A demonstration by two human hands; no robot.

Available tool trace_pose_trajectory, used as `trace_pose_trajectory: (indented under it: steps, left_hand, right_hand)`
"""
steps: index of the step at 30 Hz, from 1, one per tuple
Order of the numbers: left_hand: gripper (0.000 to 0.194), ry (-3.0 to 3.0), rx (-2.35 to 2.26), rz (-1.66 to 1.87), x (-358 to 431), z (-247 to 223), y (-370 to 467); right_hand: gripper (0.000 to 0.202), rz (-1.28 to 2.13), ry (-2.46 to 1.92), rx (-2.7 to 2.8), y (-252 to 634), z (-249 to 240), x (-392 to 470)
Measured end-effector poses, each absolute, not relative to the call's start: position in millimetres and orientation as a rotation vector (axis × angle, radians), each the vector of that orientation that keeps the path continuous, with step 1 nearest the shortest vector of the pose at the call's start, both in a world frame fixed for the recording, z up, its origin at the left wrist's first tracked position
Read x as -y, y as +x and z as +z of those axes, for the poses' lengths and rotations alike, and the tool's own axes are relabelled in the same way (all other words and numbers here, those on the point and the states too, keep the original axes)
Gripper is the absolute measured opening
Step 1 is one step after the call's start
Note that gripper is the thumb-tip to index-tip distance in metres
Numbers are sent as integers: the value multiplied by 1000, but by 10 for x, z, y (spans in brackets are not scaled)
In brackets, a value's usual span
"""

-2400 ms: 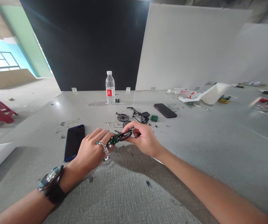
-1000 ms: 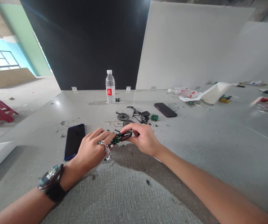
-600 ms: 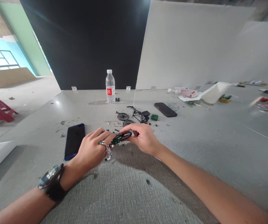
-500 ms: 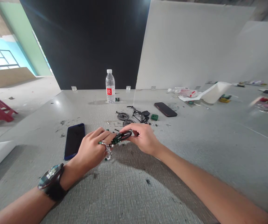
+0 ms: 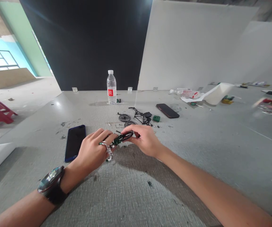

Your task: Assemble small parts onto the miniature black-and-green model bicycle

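Observation:
My left hand [image 5: 95, 147] is closed on the green frame part [image 5: 117, 140] of a small model bicycle, whose silver handlebar [image 5: 109, 152] sticks out below the fingers. At the other end, my right hand [image 5: 145, 138] pinches the black wheel [image 5: 127, 136] with thumb and fingers. Both hands are close together just above the table. Beyond them lie a black model bicycle frame [image 5: 141, 116], a loose spoked wheel [image 5: 124, 117], another wheel [image 5: 130, 124] partly behind my right hand, and a green block [image 5: 156, 118]. Some tiny parts are too small to make out.
A blue-edged phone [image 5: 75, 143] lies left of my left hand, a second phone [image 5: 167, 110] at back right. An upright water bottle [image 5: 111, 88] stands near the black panel. A lying bottle [image 5: 185, 92] and white sheet [image 5: 217, 94] are at the right; a red stool [image 5: 0, 110] stands far left.

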State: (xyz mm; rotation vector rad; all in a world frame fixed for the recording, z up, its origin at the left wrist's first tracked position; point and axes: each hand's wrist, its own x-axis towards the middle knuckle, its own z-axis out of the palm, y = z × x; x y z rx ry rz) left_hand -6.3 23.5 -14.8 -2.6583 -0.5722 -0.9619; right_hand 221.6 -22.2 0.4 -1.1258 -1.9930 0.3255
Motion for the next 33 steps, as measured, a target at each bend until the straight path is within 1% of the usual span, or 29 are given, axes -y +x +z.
trace_pose_trajectory:
  steps: [11,25,33]
  left_hand:
    - [19,-2649,585,-933,-234,-147,-56]
    - [24,-2671,572,-924,-245,-150,-68]
    - [21,-2668,582,-898,-242,-144,-67]
  right_hand:
    - [14,325,-1128,1983,2209,-9,218]
    - [15,324,-1139,1981,2214,-13,218]
    - [15,322,-1147,1988,2213,-26,214]
